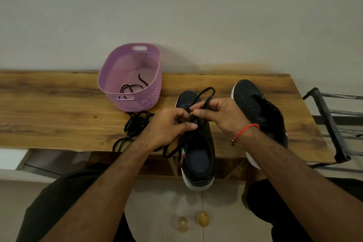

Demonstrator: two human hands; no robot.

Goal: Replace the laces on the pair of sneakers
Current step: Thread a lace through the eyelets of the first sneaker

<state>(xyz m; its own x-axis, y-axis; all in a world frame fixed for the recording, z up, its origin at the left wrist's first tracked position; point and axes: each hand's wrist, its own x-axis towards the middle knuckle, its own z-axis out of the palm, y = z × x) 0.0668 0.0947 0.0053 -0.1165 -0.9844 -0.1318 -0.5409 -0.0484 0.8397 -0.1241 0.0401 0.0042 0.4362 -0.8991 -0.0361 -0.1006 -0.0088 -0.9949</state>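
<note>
Left hand [172,124] and right hand [220,116] both pinch the black flat lace [204,94] over the near black sneaker [198,149]; best keep it untwisted, tension even.

Head view, looking down, close over table [59,104].

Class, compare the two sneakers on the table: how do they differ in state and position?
The left sneaker carries a black lace, held by both the left hand and the right hand; the right sneaker has bare eyelets and lies untouched. The left sneaker's heel overhangs the table edge further. Both are dark with white soles.
</note>
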